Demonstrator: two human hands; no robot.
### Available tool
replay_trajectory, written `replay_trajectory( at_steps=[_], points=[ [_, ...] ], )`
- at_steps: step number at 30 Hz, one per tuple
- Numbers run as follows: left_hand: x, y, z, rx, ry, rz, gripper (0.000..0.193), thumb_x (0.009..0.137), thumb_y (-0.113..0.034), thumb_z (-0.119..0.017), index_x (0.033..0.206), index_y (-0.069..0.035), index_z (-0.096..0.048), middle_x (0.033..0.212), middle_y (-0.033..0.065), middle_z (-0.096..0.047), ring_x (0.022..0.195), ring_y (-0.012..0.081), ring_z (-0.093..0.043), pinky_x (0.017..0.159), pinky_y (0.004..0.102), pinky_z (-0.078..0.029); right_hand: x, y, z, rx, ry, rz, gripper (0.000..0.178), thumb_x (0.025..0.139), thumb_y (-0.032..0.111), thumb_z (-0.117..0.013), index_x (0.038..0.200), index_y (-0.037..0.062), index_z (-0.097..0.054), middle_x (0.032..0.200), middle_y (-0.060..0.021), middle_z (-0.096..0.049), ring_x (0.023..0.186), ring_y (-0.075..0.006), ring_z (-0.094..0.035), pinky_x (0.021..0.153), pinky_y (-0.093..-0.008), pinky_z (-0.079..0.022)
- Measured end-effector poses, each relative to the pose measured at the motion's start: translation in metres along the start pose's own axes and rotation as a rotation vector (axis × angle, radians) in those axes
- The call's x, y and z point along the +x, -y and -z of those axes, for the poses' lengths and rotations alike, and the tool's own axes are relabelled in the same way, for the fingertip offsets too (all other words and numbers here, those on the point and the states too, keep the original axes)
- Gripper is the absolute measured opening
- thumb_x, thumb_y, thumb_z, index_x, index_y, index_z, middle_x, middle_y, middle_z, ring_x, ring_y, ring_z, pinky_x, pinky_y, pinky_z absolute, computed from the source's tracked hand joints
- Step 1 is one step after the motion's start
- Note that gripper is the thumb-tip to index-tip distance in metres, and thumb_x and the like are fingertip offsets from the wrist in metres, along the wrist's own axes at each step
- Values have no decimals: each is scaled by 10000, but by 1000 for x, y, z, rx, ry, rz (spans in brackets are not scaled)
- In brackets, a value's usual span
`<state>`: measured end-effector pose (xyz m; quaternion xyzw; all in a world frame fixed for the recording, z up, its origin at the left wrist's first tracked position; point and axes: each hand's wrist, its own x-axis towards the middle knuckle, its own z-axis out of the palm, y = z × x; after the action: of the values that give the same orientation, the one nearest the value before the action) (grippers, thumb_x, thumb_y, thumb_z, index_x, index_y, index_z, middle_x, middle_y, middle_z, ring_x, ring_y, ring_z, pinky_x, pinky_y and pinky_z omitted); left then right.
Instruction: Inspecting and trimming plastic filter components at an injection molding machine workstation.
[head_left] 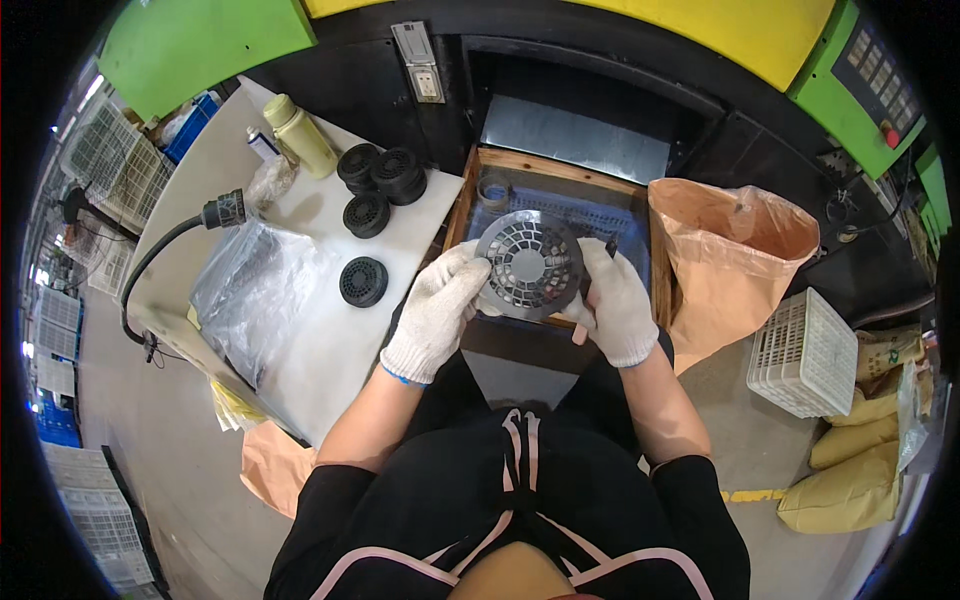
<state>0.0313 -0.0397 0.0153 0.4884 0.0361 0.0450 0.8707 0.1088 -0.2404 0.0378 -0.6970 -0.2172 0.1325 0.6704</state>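
Observation:
A round dark plastic grille (pixel 529 264) with a slotted pattern and a solid centre is held up in front of me. My left hand (pixel 437 310), in a white knit glove, is closed on its left edge, thumb on the near face. My gloved right hand (pixel 615 305) grips the right edge. A slim tool also seems to be in the right hand: a black tip (pixel 612 245) shows above the fingers and a pinkish end (pixel 580 335) below; its kind is unclear. Under the grille is a wooden-framed box (pixel 560 165) with a blue basket (pixel 628 222) inside.
On the white table (pixel 330 345) at left are stacked black grilles (pixel 398 176), a single grille stack (pixel 363 282), plastic film (pixel 255 285), a bottle (pixel 300 135) and a gooseneck lamp (pixel 222 210). An open brown paper bag (pixel 715 270) and white crate (pixel 803 353) stand right.

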Motion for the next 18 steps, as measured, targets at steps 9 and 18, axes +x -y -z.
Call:
replay_trajectory(
  at_steps=[9,18],
  points=[
    [-12,-15,-11,107,-8,-28,389,1004,-158,-567,1321,67,-554,1003,46,-700,786,53,-630,707,187,-512,-3,18,-2,-65,51,-9,376,1023,349,-473,1073,14,-637,674,-10,-593,468,-49,-483,398,-196,-380],
    [-19,-15,-8,-42,14,-76,437,1045,-221,-498,1354,87,-506,1133,113,-685,913,126,-682,813,245,-562,-6,10,-6,200,30,-210,246,987,252,-597,1063,20,-626,726,-6,-629,488,-25,-478,391,-185,-364]
  ],
)
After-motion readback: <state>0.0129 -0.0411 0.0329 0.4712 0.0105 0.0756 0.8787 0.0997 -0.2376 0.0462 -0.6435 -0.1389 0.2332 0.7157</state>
